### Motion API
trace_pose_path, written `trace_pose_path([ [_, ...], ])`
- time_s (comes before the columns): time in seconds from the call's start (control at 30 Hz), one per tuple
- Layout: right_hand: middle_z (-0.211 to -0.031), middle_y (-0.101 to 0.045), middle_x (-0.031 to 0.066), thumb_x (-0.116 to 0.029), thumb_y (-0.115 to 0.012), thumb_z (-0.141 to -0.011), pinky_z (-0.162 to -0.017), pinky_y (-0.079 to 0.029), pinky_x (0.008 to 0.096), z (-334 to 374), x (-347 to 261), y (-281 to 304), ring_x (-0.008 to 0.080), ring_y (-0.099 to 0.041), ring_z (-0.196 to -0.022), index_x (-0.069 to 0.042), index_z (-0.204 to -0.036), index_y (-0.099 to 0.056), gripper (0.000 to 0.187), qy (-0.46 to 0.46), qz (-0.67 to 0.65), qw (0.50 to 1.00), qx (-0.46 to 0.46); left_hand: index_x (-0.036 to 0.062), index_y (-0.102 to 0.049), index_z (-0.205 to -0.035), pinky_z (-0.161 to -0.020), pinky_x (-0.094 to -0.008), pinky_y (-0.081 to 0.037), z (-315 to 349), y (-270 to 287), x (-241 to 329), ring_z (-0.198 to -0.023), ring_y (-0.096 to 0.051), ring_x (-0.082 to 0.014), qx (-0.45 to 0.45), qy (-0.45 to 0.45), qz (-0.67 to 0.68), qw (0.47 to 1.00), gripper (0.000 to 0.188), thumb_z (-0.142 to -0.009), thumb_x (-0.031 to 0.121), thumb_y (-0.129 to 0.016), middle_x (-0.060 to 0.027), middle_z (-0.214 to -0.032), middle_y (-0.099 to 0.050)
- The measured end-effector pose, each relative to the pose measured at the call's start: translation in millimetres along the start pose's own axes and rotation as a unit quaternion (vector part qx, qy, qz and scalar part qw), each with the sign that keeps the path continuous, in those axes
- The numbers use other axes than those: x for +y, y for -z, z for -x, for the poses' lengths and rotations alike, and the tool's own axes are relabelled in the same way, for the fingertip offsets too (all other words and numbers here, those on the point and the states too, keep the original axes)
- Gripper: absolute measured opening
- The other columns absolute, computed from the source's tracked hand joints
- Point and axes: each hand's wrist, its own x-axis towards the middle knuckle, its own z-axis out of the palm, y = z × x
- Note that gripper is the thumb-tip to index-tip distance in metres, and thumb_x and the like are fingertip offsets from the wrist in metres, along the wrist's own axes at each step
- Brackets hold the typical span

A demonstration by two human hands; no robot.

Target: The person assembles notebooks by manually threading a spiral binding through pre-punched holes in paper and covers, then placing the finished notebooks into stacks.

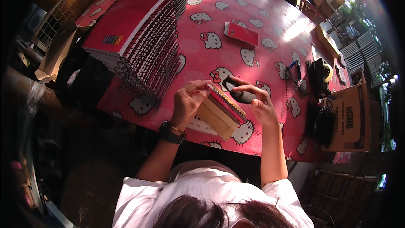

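Observation:
My left hand [189,100], a dark watch on its wrist, pinches the upper end of a small notebook [218,116] with a tan cardboard face and red edges. A thin dark spiral coil [231,103] runs along the notebook's right edge, and its loose end sticks out past the lower corner. My right hand [260,100] is curled around a dark rounded object [241,94] just right of the coil. That object's kind is hard to make out. Under the notebook, a pale printed strip [201,126] lies partly hidden on the table.
A tall stack of red spiral notebooks [130,21] stands left on the pink patterned tablecloth [198,52]. Farther back lies a small red notebook [241,33]. Black coils [318,122], a tape roll [328,72] and a cardboard box [348,118] are at right.

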Motion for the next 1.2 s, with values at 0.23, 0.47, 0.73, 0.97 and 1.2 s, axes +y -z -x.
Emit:
trace_pose_path([
  [0.23, -0.138, -0.046, 0.0178, -0.038, -0.074, -0.077, -0.102, -0.037, 0.0386, -5.8, 50.2, 14.8, 0.0306, -0.042, -0.127, -0.009, -0.116, -0.065, 0.049, -0.068, 0.263, 0.954, 0.126, 0.0034, -0.067, -0.109, -0.082, -0.0244, -0.05, -1.4, -3.9, 7.3, -0.094, -0.062, -0.012, 0.001, -0.002, -0.007, 1.0, 0.025, -0.085, 0.0, -0.064, -0.0054, -0.107, -0.064],
  [0.47, -0.118, -0.059, 0.0108, -0.026, -0.078, -0.073, -0.093, -0.044, 0.0371, -3.8, -19.0, -30.1, 0.0264, -0.054, -0.11, -0.009, -0.113, -0.063, 0.046, 0.084, 0.48, 0.861, 0.143, 0.0077, -0.071, -0.099, -0.074, -0.0272, -0.052, -4.2, -7.3, 33.6, -0.085, -0.064, -0.015, -0.011, -0.114, -0.103, 0.988, 0.021, -0.08, -0.001, -0.067, -0.0079, -0.095, -0.066],
  [0.73, -0.113, -0.062, 0.0184, -0.011, -0.065, -0.087, -0.08, -0.053, 0.0338, 29.9, -22.6, -74.1, 0.0275, -0.065, -0.098, -0.002, -0.132, -0.048, 0.049, 0.081, 0.375, 0.899, 0.211, 0.0032, -0.07, -0.089, -0.072, -0.0261, -0.052, -17.3, -22.9, 70.5, -0.082, -0.064, -0.0142, -0.139, -0.144, -0.026, 0.979, 0.013, -0.077, -0.002, -0.071, -0.0071, -0.089, -0.066],
  [0.97, -0.142, -0.039, 0.0221, -0.048, -0.07, -0.08, -0.106, -0.035, 0.0389, 14.8, -16.3, -61.3, 0.0317, -0.041, -0.13, 0.001, -0.147, -0.016, 0.1, 0.03, 0.291, 0.952, 0.087, 0.0029, -0.071, -0.087, -0.071, -0.0246, -0.052, -14.5, -24.4, 69.3, -0.08, -0.064, -0.0131, -0.182, -0.165, -0.028, 0.969, 0.013, -0.076, -0.002, -0.072, -0.0072, -0.089, -0.067],
  [1.2, -0.092, -0.062, 0.0065, 0.002, -0.075, -0.073, -0.071, -0.049, 0.0251, 24.7, -3.5, -67.0, 0.0146, -0.061, -0.084, -0.003, -0.099, -0.062, 0.03, 0.157, 0.229, 0.921, 0.273, 0.0033, -0.071, -0.088, -0.072, -0.025, -0.052, -12.1, -23.5, 66.5, -0.081, -0.064, -0.0134, -0.145, -0.179, -0.053, 0.972, 0.012, -0.076, -0.001, -0.072, -0.0071, -0.089, -0.067],
])
